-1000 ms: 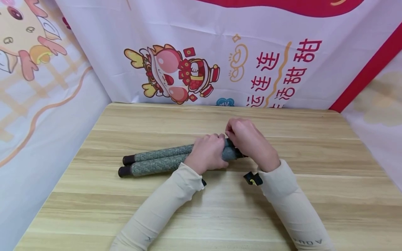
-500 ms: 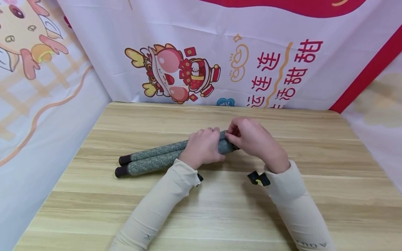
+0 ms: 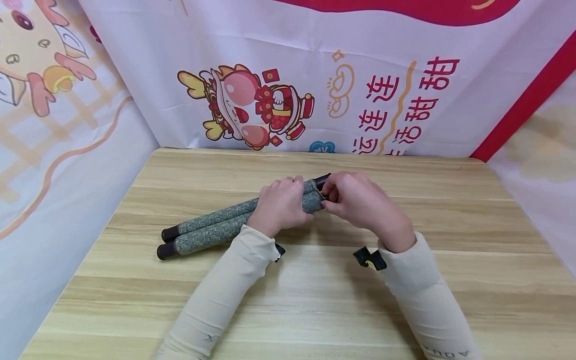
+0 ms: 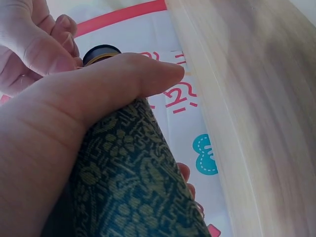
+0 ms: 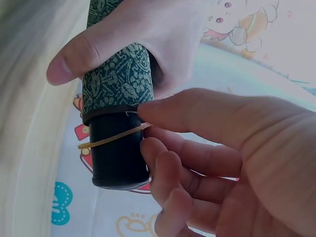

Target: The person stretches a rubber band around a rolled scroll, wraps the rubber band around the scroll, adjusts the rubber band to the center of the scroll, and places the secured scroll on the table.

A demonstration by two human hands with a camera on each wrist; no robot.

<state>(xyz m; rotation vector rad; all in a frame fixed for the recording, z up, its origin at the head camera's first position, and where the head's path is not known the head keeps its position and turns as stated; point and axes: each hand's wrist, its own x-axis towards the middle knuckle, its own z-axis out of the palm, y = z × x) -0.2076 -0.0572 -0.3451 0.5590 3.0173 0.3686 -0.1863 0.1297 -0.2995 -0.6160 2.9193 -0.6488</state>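
A scroll [image 3: 209,234], rolled into two side-by-side rolls of green patterned brocade with dark end knobs, slants across the middle of the table. My left hand [image 3: 280,204] grips both rolls near their right end, its thumb lying across the brocade in the left wrist view. My right hand [image 3: 362,204] is at that end, where thumb and fingers pinch a thin tan rubber band [image 5: 111,139]. In the right wrist view the band loops around the black end knob [image 5: 118,165], drawn out to one side toward my fingertips.
The wood-grain table [image 3: 288,310] runs up to a white printed cloth [image 3: 157,75] at the back. More printed cloth hangs at the left and right. Small dark camera mounts [image 3: 370,258] show at the wrists.
The scroll and both hands have shifted left, and the scroll's right end has lifted. My right hand has drawn back slightly along the end, and the band and a dark knob now show.
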